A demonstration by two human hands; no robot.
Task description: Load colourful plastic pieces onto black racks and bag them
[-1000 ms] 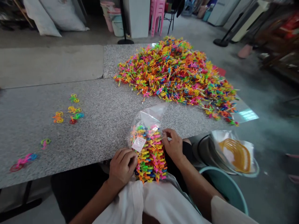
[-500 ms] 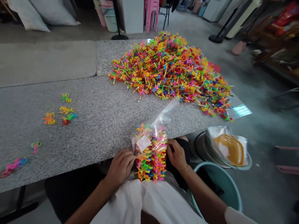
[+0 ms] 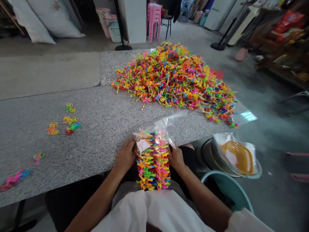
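Surface: I see a speckled grey stone table (image 3: 101, 129) with a seam running across it; a plainer grey slab (image 3: 48, 72) joins it at the far left.
Heap: a big pile of coloured plastic pieces (image 3: 173, 77) covers the far right part of the table and reaches its right edge.
Strays: a few loose ring-shaped pieces (image 3: 65, 124) lie well apart from the pile at the left; a pink and blue cluster (image 3: 15, 178) sits near the table's near left edge.
Bag: the clear plastic bag (image 3: 152, 158), packed with the coloured pieces and bearing a small white label, stands upright at the table's near edge, against my lap; its empty top flops toward the pile.
Left hand: my left hand (image 3: 126, 155) presses the bag's left side, fingers curled together against it.
Right hand: my right hand (image 3: 176, 158) clamps the bag's right side, fingers bent and close together on the plastic.
Near edge: the table's edge crosses just behind both hands.
Right of me: a teal tub (image 3: 231, 193) is just beside my right arm; beyond it a basin holds an orange strainer (image 3: 238, 156).
Open room: bare concrete floor (image 3: 277, 135) spreads to the right; the middle of the table is bare.
Far room: pink stools (image 3: 154, 19), buckets (image 3: 109, 24) and white sacks (image 3: 41, 19) stand behind the table.
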